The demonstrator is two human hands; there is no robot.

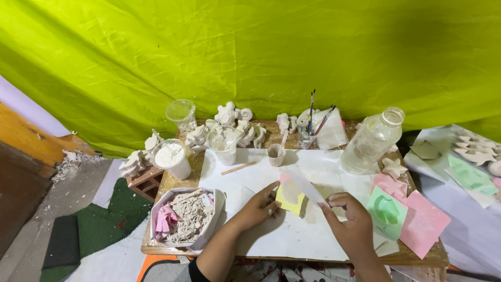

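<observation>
White sheet [292, 235], yellow mould [290, 198] between 2 hands, left hand [259, 207], right hand [350, 222], grip unclear

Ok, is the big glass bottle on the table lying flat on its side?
No, the glass bottle stands on its base, leaning a little, at the back right of the table.

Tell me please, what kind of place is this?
Probably a small craft workspace for plaster casting. White cast figures stand along the back of the table, with a tub of white powder, paintbrushes in a jar, and coloured moulds nearby.
</observation>
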